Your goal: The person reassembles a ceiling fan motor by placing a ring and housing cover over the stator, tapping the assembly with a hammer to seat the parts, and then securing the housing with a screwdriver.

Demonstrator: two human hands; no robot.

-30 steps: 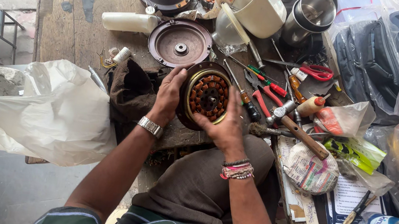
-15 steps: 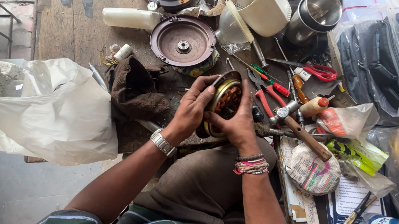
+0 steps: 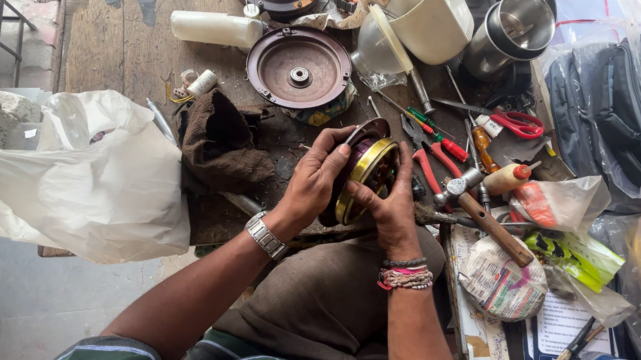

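While it stands tilted on edge above the person's lap, the round metal motor part with a brass-coloured rim [image 3: 366, 180] shows its dark, worn casing toward the left and its rim toward the right. The left hand [image 3: 314, 181] curls around the casing side, fingers closed on its upper edge. The right hand [image 3: 392, 207] grips the rim side, thumb pressed on the brass band. Just beyond the part lies a round brown metal cover plate [image 3: 298, 68] on the wooden worktop [image 3: 109, 17]. Right of the part, red-handled pliers [image 3: 431, 155] and a wooden-handled hammer [image 3: 483, 213] crowd close. Left of it sits a dark cloth [image 3: 221, 145], then a white plastic bag [image 3: 79, 171].
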